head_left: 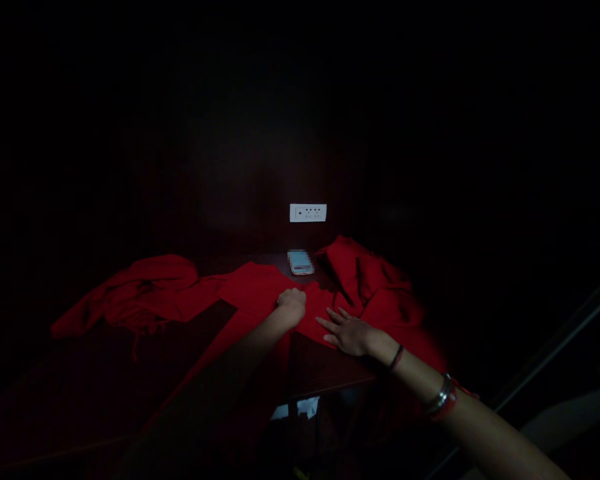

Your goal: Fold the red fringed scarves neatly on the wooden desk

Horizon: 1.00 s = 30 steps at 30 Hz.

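Note:
A red garment (pixel 255 287) lies spread over the dark table, one narrow stretch of it reaching right between my hands. My left hand (pixel 293 305) is closed in a fist against this cloth; its fingertips face away, so whatever they may grip is hidden. To the right, my right hand (pixel 349 333) lies flat with fingers spread, touching the red fabric near its front edge. Behind it is a bunched heap of red cloth (pixel 380 283), which hangs toward the table's right side. Whether the heap and the spread garment are one piece, I cannot tell.
A phone (pixel 301 263) lies at the back of the table, its screen blurred out. Above it, a white power socket (pixel 308 213) is set in the dark wall. More crumpled red cloth (pixel 150 287) with hanging strings lies at left. The table's front edge (pixel 330 388) shows dimly.

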### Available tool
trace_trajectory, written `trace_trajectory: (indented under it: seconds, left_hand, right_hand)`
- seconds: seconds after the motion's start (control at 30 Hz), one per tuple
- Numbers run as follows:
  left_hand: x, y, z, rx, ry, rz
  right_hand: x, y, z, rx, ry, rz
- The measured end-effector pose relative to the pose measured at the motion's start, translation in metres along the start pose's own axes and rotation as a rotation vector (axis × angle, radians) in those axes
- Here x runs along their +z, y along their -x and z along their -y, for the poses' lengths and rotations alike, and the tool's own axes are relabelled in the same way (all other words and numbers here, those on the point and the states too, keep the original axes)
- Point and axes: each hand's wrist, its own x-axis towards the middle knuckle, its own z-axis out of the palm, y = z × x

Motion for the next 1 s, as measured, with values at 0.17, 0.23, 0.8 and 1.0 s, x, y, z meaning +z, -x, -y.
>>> trace_trajectory:
  seconds: [0.17,0.23,0.8,1.0]
  left_hand:
    - [-0.031,0.005,0.039,-0.048,-0.007,-0.042]
    - [-0.043,0.006,0.051,-0.057,-0.016,-0.067]
    - [-0.078,0.01,0.066,-0.11,0.024,-0.134]
    - [-0.088,0.009,0.058,-0.135,-0.032,-0.167]
  right_hand:
    - [-0.007,-0.037,0.023,0.078,-0.071,0.086]
    - [-0.011,-0.055,0.038,0.069,-0.112,0.063]
    - [-0.014,-0.043,0.032,0.202,-0.111,0.138]
    - [-0.032,-0.065,0.072,-0.058,-0.124,0.047]
